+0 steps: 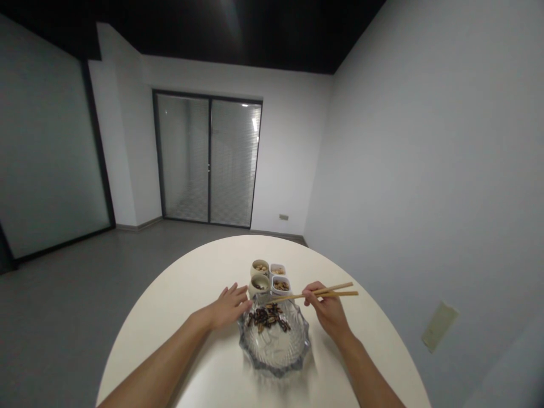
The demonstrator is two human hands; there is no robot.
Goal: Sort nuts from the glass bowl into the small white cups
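A cut-glass bowl (275, 347) with a heap of dark nuts or seeds (268, 317) at its far side stands on the round white table (178, 317). My left hand (229, 305) lies flat by the bowl's left rim, fingers stretched out, holding nothing. My right hand (327, 309) is closed on a pair of wooden chopsticks (323, 292). Their tips point left over the bowl's far edge. Behind the bowl stand two round cups (259, 275) and two small square white dishes (279, 277), each with nuts inside.
The table's curved edge runs close behind the cups. A grey floor, a white wall on the right and glass sliding doors (208, 161) lie beyond it.
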